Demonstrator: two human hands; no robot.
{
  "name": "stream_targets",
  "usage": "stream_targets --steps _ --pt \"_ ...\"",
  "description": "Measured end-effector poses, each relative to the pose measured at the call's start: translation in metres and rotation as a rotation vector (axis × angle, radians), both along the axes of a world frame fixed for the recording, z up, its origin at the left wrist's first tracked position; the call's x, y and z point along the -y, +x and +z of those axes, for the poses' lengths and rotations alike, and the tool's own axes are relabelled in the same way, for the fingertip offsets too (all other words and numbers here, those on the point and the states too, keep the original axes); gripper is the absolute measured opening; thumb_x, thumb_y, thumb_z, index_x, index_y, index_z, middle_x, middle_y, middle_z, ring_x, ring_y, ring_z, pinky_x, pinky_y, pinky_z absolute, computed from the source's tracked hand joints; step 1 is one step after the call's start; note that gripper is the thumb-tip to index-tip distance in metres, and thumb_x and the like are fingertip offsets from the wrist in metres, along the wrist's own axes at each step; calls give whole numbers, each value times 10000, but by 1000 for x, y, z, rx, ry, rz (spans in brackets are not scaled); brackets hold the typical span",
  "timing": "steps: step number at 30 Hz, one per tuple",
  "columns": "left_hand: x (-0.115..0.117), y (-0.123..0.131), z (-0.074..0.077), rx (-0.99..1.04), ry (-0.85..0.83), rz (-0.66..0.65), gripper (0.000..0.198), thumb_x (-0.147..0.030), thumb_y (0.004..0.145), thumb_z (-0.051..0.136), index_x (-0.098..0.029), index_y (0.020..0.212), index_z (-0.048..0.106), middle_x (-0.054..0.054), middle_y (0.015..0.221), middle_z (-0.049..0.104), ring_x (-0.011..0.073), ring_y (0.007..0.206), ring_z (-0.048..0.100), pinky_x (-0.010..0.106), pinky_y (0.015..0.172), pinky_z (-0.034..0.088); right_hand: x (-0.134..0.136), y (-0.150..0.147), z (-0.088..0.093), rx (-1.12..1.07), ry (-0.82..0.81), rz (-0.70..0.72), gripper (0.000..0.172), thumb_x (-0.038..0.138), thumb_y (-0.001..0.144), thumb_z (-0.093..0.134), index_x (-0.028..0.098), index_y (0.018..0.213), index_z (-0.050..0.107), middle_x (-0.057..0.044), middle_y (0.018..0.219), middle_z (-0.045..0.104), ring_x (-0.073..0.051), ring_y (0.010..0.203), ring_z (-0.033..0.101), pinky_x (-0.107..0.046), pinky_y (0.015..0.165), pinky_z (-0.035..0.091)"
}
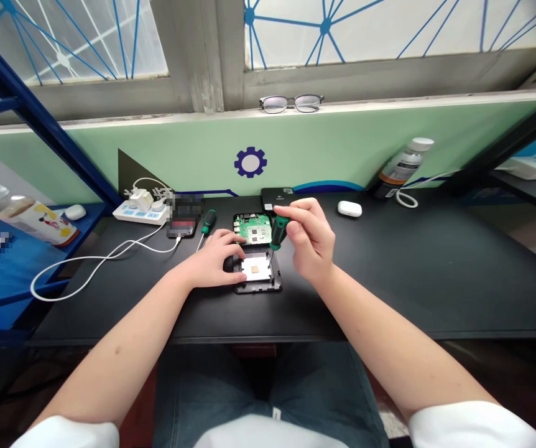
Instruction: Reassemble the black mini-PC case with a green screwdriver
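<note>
A green-and-black screwdriver (278,233) is held by my right hand (313,239), with thumb and fingers closed on its handle. It stands nearly upright, and its shaft points down at the right side of a silver metal plate (261,269). That plate lies inside a black plastic device cover (275,287) on the desk. My left hand (216,258) grips the left side of the cover, thumb on the near part and fingers on the far part. Just behind is a green circuit board (255,229) in a black housing. A second green-handled screwdriver (209,221) lies left of the board.
A black box (276,198) lies behind the board. Leftward are a phone (183,224) on a white cable (104,256) and a power strip (142,213). A white earbud case (349,209) and a bottle (402,168) stand rightward. Glasses (291,104) rest on the ledge.
</note>
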State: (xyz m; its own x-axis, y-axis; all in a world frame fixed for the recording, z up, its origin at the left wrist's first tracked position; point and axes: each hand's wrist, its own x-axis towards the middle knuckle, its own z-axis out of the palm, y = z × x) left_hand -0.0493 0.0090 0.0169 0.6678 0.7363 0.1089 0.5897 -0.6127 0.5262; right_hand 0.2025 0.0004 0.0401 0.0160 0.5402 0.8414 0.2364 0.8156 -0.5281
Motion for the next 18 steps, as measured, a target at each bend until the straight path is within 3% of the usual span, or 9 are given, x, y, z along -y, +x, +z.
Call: stream_targets --steps 7,10,13,15,18 --pt "0 0 0 4 6 -7 316 -431 830 850 -273 1077 732 84 1492 613 368 1461 405 622 1221 394 -4 -4 1 -139 -100 88 107 349 979 706 261 1040 719 -41 997 595 -178 847 627 -366 728 567" --pt "0 0 -1 9 18 -10 316 -437 822 852 -275 1066 734 86 1483 618 374 1456 409 626 1218 392 -5 -9 0 -223 -140 203 232 342 926 802 264 972 588 -49 1187 636 -161 901 695 -354 780 600" --pt "-1 0 0 6 13 -7 317 -442 820 854 -278 1064 736 86 1480 619 377 1458 405 623 1213 398 -3 -12 -2 -260 -144 253 342 305 908 838 273 944 499 -27 1205 716 -126 774 718 -323 720 610" --pt "-1 0 0 3 9 -7 320 -444 818 855 -282 1067 737 83 1479 619 377 1457 406 623 1213 399 -2 -11 -4 -249 -115 243 357 303 882 867 277 947 517 -10 1109 760 -126 712 706 -310 666 599" --pt "-1 0 0 1 5 -5 326 -450 815 856 -290 1073 737 75 1483 617 377 1456 407 625 1215 395 -2 -6 -5 -160 -45 214 244 392 905 838 272 993 645 -40 1040 775 -188 820 738 -360 705 616"
